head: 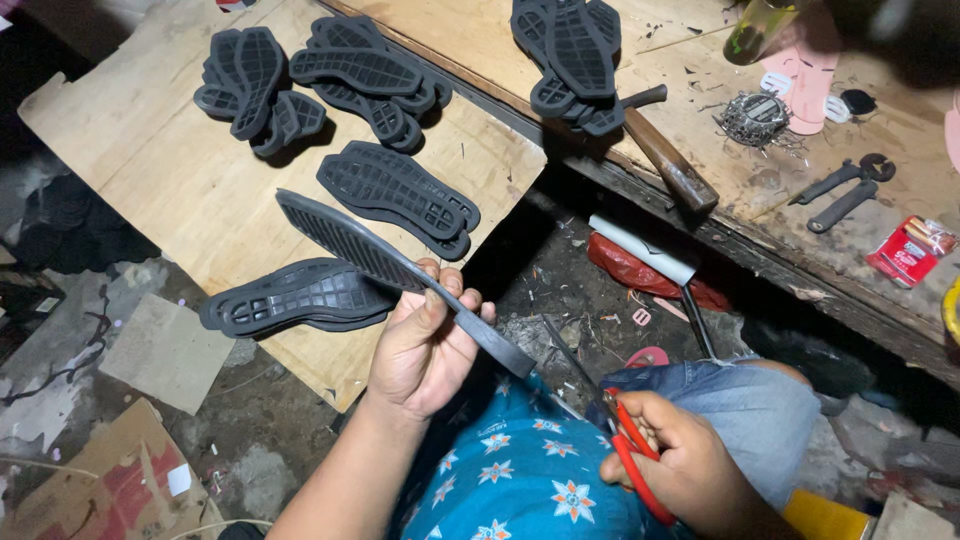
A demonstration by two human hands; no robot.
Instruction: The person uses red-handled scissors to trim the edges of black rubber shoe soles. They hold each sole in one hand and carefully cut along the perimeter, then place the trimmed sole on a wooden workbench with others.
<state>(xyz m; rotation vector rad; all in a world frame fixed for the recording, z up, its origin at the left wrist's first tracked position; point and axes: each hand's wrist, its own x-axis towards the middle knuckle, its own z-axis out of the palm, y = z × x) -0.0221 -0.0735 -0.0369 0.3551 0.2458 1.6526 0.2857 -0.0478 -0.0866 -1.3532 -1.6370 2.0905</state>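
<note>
Two hands busy: our left hand grips black sole beside wooden board; right hand fingers closed on red-handled scissors.

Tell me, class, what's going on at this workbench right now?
A person sits at a low wooden board. The left hand holds up a black rubber shoe sole edge-on, while the right hand grips red-handled scissors with the blades pointing toward the sole. More black soles lie in piles on the board, and one lies flat near the board's edge. A hammer and pliers rest on the bench behind.
</note>
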